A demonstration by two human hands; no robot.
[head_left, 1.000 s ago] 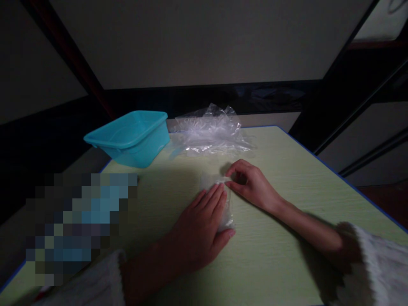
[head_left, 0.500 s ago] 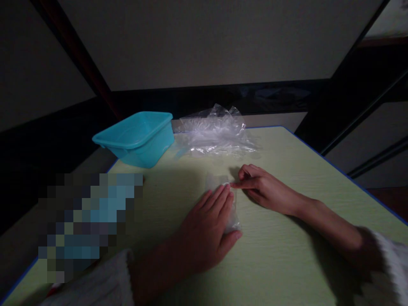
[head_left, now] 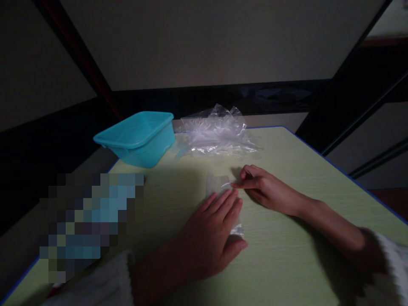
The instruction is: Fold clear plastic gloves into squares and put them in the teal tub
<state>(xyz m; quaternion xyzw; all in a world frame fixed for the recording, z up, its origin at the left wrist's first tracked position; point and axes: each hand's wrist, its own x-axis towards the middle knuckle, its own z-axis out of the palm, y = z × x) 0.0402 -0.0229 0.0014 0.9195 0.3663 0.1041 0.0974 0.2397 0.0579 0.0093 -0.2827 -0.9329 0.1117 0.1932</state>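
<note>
A small clear plastic bag (head_left: 217, 182) lies flat on the table. My left hand (head_left: 212, 229) rests palm down across it with its fingers stretched out, covering most of the bag. From the right, my right hand (head_left: 267, 189) reaches the bag's upper right edge. Its index finger is extended with the tip on that edge, while the other fingers are curled in. Whether the thumb pinches from below is hidden. The bag's near end shows between the left thumb and index finger.
A turquoise plastic basin (head_left: 143, 146) stands at the table's far left. Beside it, a crumpled heap of clear plastic bags (head_left: 219, 134) lies along the far edge of the pale green table (head_left: 302, 170). A blurred-out patch covers something bluish at the left.
My left hand has slid a little toward me and to the right over the bag, showing more of its far part. My right hand stays in place at the edge.
</note>
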